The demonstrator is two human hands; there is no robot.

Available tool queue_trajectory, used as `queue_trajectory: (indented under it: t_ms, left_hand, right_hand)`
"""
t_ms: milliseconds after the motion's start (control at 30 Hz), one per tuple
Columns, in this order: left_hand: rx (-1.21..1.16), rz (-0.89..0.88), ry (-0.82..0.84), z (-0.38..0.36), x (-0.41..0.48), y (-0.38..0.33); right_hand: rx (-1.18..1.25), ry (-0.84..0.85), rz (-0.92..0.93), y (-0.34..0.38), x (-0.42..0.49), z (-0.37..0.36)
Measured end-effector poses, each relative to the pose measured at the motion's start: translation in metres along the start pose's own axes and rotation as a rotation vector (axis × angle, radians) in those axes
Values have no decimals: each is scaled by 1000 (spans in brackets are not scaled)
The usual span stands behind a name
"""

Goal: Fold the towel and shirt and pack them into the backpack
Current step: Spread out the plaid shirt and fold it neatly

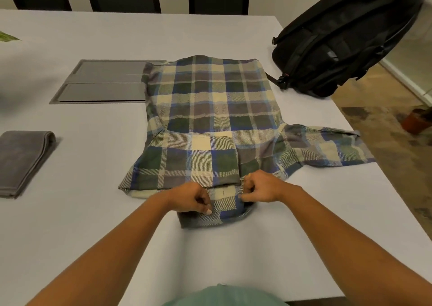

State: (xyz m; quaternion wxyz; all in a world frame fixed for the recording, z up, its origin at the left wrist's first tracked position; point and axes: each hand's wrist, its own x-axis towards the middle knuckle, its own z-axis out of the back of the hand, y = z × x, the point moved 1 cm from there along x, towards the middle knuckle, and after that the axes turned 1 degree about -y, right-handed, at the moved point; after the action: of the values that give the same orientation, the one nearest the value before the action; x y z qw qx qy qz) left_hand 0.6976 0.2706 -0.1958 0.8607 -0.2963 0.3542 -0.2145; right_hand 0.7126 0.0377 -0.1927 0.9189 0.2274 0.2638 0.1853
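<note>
Left hand (191, 198) has its fingers curled, thumb and fingertip pinching the plaid shirt (210, 106) at its collar (224, 214). Right hand (264, 188) does the same just beside it, knuckles up, pinching the other side of the collar. The two-point grip at the neck probably squares the collar and keeps the shirt flat for the next fold.

The shirt lies back-up at the middle of the grey table (93, 212), collar nearest the person, hem far. One sleeve (194, 163) is already folded across the back. The other sleeve (327, 146) is spread out to the right, its cuff reaching the table edge, so that side's fold looks not yet done.

The folded grey towel (21, 160) sits well apart at the left, likely parked there so the shirt has room. The black backpack (339, 39) lies at the far right corner, partly overhanging the table, near the shirt's hem corner but apart; whether it is unzipped can't be told. A recessed panel (105, 81) in the tabletop sits under the shirt's far left edge.

Judgement: towel done, shirt partway folded, nothing packed.
</note>
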Motion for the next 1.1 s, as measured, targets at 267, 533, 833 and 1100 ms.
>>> queue_trajectory:
  t_ms: [267, 533, 833, 1100]
  left_hand:
    - [109, 288, -851, 16, -12, 30]
    - [29, 820, -993, 26, -36, 80]
    - [-190, 691, -1055, 25, -45, 96]
    - [-55, 736, -1031, 28, -49, 106]
  right_hand:
    - [211, -594, -253, 16, 25, 4]
    - [312, -415, -494, 22, 57, -12]
    - [283, -494, -536, 22, 57, -9]
    - [98, -750, -454, 34, 67, -3]
